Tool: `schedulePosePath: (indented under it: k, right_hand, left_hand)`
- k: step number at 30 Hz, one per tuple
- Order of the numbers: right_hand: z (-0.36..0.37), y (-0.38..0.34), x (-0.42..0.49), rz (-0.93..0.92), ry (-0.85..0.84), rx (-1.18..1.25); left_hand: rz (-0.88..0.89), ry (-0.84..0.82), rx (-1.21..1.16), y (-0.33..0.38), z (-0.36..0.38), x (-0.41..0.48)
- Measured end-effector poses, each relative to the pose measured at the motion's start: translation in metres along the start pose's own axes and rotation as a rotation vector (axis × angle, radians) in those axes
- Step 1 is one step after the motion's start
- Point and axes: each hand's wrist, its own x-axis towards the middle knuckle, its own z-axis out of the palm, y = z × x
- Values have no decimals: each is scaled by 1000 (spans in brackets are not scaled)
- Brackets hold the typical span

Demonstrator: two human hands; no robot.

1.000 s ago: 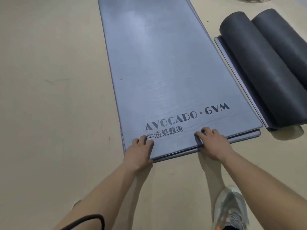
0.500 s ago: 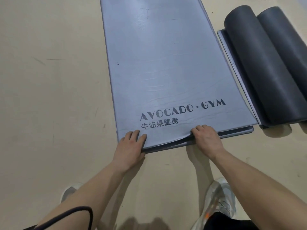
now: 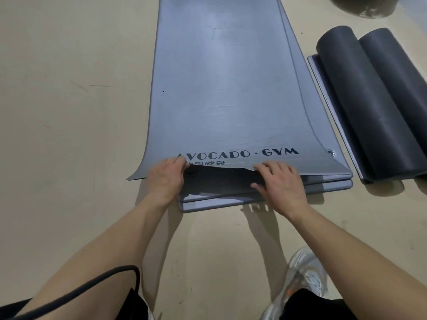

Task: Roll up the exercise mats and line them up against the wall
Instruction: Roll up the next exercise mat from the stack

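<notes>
1. Just below the printed lettering (image 3: 238, 154), the near edge of the top mat (image 3: 221, 88) is held up off the stack of flat mats (image 3: 219, 203) beneath it, so that its dark underside is exposed between the two hands.
2. At the lettering's left end, the left hand (image 3: 165, 179) is closed on that edge, with the fingers curled round it. Under the lettering's right end, the right hand (image 3: 280, 181) is clamped on the same edge, with the fingers laid on top and the thumb tucked beneath.
3. Beyond the lettering, the rest of the top mat is left lying flat and unrolled along the floor (image 3: 69, 112). To the lettering's left, its near corner is splayed out past the stack.
4. Well to the right of the lettering, two rolled mats (image 3: 369, 107) are seen side by side, resting on another flat mat (image 3: 333, 105). No wall is in view, so their lining-up cannot be judged.
5. The step in hand is judged to be the very start of rolling the top mat: the edge is lifted but no turn has yet been made.
6. For the next move, the edge would need to be curled tightly over onto the lettering, with both hands kept level so that a square roll is formed. The mats underneath should be left behind, and the splayed corner drawn in, or a skewed roll may result.
</notes>
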Motion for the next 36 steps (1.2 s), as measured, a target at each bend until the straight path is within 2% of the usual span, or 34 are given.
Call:
schedulePosePath:
  k: [5,7,10,13,17,19,22,27,29,36]
  right_hand:
    - [15,57,3,157,-23,-52]
    - [15,56,28,205,52,-23]
    - [12,49,71,307,247,34]
    - [26,40,105,292,322,-36]
    - [48,41,114,260,346,-19]
    - [57,44,104,174,310,-11]
    - [65,52,89,72,79,-20]
    - [77,58,82,0,-198,-192]
    - [82,55,85,5,-266,-230]
    - [78,56,95,-14,-251,-215]
  left_hand:
    - [62,4,77,1,6,28]
    - [43,27,121,-1,11,40]
    - [16,183,127,-3,16,59]
    - [55,343,147,-8,27,84]
    - [124,367,128,-18,40,101]
    - [123,369,95,-19,44,91]
    - [171,307,97,-21,53,66]
    - [215,-61,275,-25,77,43]
    - [196,-135,330,-18,84,42]
    - [218,-165,330,-19,75,59]
